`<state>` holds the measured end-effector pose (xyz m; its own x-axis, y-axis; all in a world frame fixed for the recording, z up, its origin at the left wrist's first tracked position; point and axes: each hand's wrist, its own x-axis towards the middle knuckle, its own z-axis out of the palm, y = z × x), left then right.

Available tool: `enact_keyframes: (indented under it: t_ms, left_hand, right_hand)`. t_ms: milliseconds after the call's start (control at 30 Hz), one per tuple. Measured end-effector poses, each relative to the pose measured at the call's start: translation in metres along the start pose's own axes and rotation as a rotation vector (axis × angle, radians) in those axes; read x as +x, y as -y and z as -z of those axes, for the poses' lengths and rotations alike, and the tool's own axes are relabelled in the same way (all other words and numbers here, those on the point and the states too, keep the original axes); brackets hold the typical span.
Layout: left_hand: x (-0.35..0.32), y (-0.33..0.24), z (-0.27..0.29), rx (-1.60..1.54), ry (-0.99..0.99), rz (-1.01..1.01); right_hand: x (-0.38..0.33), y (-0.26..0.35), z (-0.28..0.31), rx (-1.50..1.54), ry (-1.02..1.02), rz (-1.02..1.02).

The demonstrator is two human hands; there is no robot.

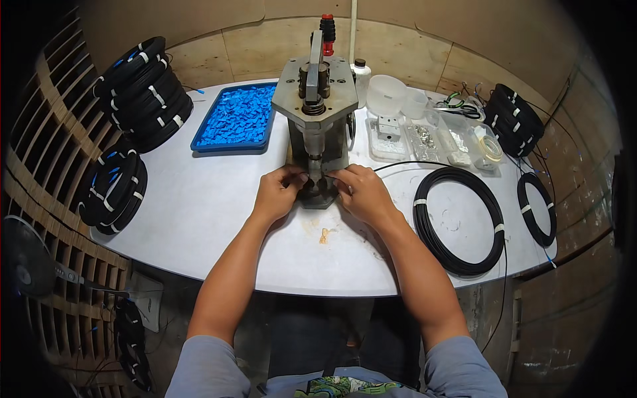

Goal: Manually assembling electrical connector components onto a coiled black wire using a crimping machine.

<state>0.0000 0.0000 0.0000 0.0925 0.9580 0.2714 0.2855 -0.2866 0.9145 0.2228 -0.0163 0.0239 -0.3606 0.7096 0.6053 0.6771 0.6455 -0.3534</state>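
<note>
Fan (26, 255), one, at the far left, beside the white table (179, 219). Low stack of black coils (113, 189), one, tied in white; its layers cannot be counted reliably. Hanging coils (133, 345), a group below the table edge, number unclear. Tall stack of black coils (142, 106), one, leaning at the back left. Blue tray (197, 147), one, spread with small blue pieces (235, 116) too many to count. Metal press (315, 113), one, upright at centre, a red-and-black fitting (328, 33) behind its top. White bottle (360, 86), one, dark-capped, just right of the press. Translucent tubs, two: a larger one (387, 96) and a smaller one (415, 104). Metal block (388, 129), one, above a clear box. Tape roll (490, 148), one, beside bagged or boxed small parts. Large black coil (491, 199), one, flat on the table, two white ties showing. Coil stack (514, 123), one, at the back right. Small black coil (523, 209), one, at the right edge, two ties showing.

Hands, two — apart, one either side of the press's lower tool (315, 166), forearms angled inward. Left hand (279, 192): thumb and forefinger drawn together at the tool; whether they grip anything cannot be told. Right hand (363, 192): palm down, fingers pointing left, closed on the black cable (411, 163) — which lies between the large coil and the press.
</note>
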Motion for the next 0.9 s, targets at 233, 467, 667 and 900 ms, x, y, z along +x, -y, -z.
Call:
enact_keyframes:
  t_ms: [233, 467, 667, 900]
  left_hand:
    - [-0.0017, -0.0053, -0.0013, -0.003, -0.004, 0.001]
    - [-0.0018, -0.0047, 0.0000, 0.018, -0.004, 0.000]
    - [-0.0010, -0.0023, -0.0017, -0.005, -0.012, 0.002]
    - [-0.0011, -0.0029, -0.0013, 0.020, -0.001, -0.001]
  right_hand:
    - [-0.0005, -0.0025, 0.0000, -0.023, -0.003, 0.019]
    - [-0.0002, -0.0007, 0.0005, -0.019, -0.007, 0.021]
    - [-0.0008, -0.0010, 0.0008, -0.012, -0.018, 0.024]
    - [-0.0002, -0.0014, 0.0002, -0.006, -0.002, 0.004]
